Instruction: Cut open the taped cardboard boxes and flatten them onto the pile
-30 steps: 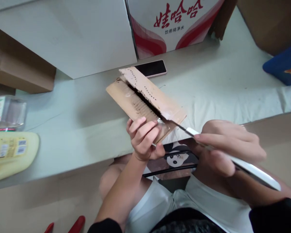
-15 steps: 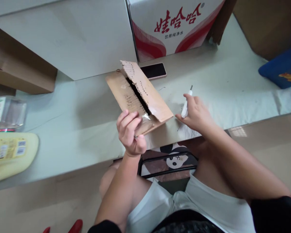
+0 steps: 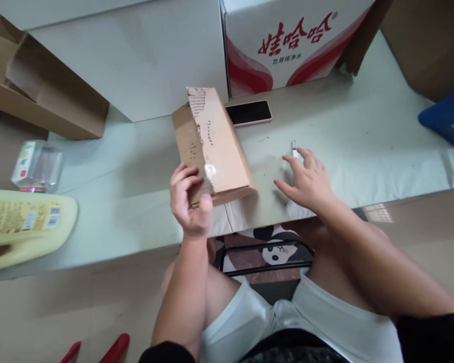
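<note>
A small brown cardboard box (image 3: 225, 151) lies on the table, its torn top flaps nearly together and clear tape at the near end. My left hand (image 3: 191, 199) holds its near left corner, fingers curled on the left flap and thumb at the near edge. To the right of the box, my right hand (image 3: 306, 179) is open, fingers spread, over a slim white utility knife (image 3: 294, 151). Only the knife's far end shows plainly; the hand covers much of the rest.
Behind the box lies a phone (image 3: 251, 113), in front of a red-and-white carton (image 3: 287, 50) and a large white box (image 3: 136, 65). At left are a clear plastic container (image 3: 41, 164) and a pale yellow bottle (image 3: 30, 232). A blue object (image 3: 446, 118) stands at right.
My right hand has let go of the utility knife, now down on the table, and its fingers have spread. The cardboard box has turned and lowered, its gap closing. The view has shifted slightly.
</note>
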A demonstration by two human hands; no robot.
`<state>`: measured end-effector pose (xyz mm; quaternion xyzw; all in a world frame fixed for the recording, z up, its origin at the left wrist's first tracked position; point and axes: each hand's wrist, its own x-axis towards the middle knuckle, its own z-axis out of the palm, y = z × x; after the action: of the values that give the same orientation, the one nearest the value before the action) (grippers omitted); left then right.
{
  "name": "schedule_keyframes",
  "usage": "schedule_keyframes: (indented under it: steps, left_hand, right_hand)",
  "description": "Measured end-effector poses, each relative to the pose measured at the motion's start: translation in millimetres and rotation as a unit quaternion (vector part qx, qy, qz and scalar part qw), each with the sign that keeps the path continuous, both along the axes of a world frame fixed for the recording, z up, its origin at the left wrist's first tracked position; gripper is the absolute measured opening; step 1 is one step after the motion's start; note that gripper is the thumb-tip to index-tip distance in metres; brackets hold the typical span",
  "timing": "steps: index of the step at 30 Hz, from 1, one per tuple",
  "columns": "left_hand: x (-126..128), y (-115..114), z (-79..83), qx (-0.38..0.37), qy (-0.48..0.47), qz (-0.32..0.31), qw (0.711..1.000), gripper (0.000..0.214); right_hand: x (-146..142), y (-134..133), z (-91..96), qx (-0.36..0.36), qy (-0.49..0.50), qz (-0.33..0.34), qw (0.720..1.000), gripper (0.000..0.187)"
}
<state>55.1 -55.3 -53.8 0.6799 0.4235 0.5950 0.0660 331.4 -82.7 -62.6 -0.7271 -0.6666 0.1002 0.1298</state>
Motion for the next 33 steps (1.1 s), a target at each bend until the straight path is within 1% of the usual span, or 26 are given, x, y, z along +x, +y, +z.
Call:
schedule_keyframes:
  steps: [2, 4, 6, 8, 10, 13, 17, 19, 20, 22, 25, 27, 29, 32, 33]
  left_hand:
    - [-7.2, 3.4, -5.1, -0.026, -0.033, 0.019, 0.999, 0.024]
    - [-14.1, 7.7, -10.5, -0.03, -0.054, 0.042, 0.997, 0.026]
    - [-20.7, 12.3, -15.7, -0.015, -0.058, 0.064, 0.996, 0.035]
    - [-26.5, 16.1, -19.5, -0.006, -0.046, 0.066, 0.997, 0.049]
    - [-31.0, 18.7, -21.7, -0.02, -0.035, 0.044, 0.998, 0.06]
    - [-35.0, 20.6, -22.8, -0.058, -0.038, 0.0, 0.998, 0.058]
    - [-37.2, 23.0, -29.3, -0.1, -0.088, -0.055, 0.99, 0.058]
    - [-37.3, 24.7, -36.2, -0.13, -0.119, -0.055, 0.983, 0.061]
    - [-37.0, 25.5, -39.8, -0.147, -0.131, -0.052, 0.979, 0.063]
    - [-35.8, 26.3, -45.3, -0.18, -0.161, -0.057, 0.969, 0.07]
    - [-32.0, 24.7, -46.1, -0.23, -0.237, -0.102, 0.938, 0.077]
    - [-28.5, 22.1, -42.3, -0.258, -0.288, -0.127, 0.914, 0.079]
    - [-24.8, 19.4, -37.3, -0.263, -0.313, -0.13, 0.903, 0.082]
    - [-19.9, 16.6, -29.8, -0.241, -0.327, -0.113, 0.907, 0.079]
    - [-18.4, 16.0, -27.6, -0.235, -0.334, -0.119, 0.905, 0.079]
  right_hand:
    - [-5.7, 1.4, -4.5, 0.028, 0.016, 0.012, 0.999, 0.057]
    - [-13.6, 3.4, -8.5, 0.062, 0.033, 0.038, 0.997, 0.051]
    - [-22.8, 5.5, -11.7, 0.088, 0.049, 0.082, 0.992, 0.046]
    - [-31.5, 7.2, -14.1, 0.09, 0.062, 0.128, 0.986, 0.044]
    - [-38.1, 8.4, -15.7, 0.066, 0.068, 0.161, 0.982, 0.045]
    - [-43.2, 9.3, -14.6, 0.014, 0.066, 0.202, 0.977, 0.049]
    - [-46.2, 8.5, -6.4, -0.041, 0.033, 0.272, 0.961, 0.053]
    - [-47.4, 7.2, -3.5, -0.058, 0.009, 0.3, 0.952, 0.056]
    - [-47.6, 6.6, -3.4, -0.063, 0.005, 0.306, 0.95, 0.058]
    - [-46.7, 6.0, -6.0, -0.058, 0.025, 0.297, 0.953, 0.065]
    - [-41.5, 7.6, -14.4, -0.013, 0.11, 0.265, 0.958, 0.077]
    - [-36.9, 10.1, -19.1, 0.022, 0.174, 0.257, 0.951, 0.082]
    - [-33.1, 12.3, -20.8, 0.042, 0.218, 0.255, 0.941, 0.08]
    - [-29.9, 13.4, -19.0, 0.051, 0.25, 0.255, 0.932, 0.072]
    - [-29.2, 13.1, -18.2, 0.056, 0.258, 0.257, 0.93, 0.069]
